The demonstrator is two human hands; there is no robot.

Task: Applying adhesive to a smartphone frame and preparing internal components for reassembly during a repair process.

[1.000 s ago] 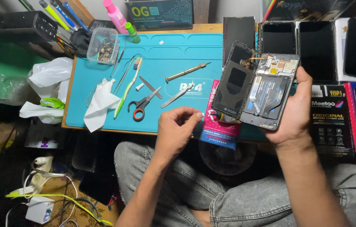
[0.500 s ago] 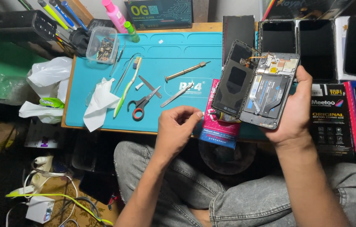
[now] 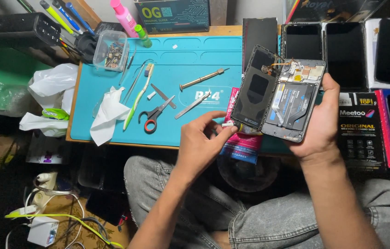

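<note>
My right hand (image 3: 318,121) holds an opened phone (image 3: 293,101) with its battery and circuit board showing. A dark back panel (image 3: 255,94) leans against the phone's left side. My left hand (image 3: 200,144) is closed around a small white tube (image 3: 228,124), its tip at the bottom corner of the dark panel. Both hands hover over the front edge of a teal work mat (image 3: 181,55), above my lap.
On the mat lie red-handled scissors (image 3: 152,116), a toothbrush (image 3: 138,97), tweezers (image 3: 192,105), a screwdriver (image 3: 203,78) and crumpled tissue (image 3: 107,115). A clear parts box (image 3: 109,50) and bottles stand at the back. Phone screens (image 3: 345,54) and boxes fill the right side.
My left hand has moved right, from the mat's front edge to the lower corner of the dark panel. The right hand and phone have barely shifted.
</note>
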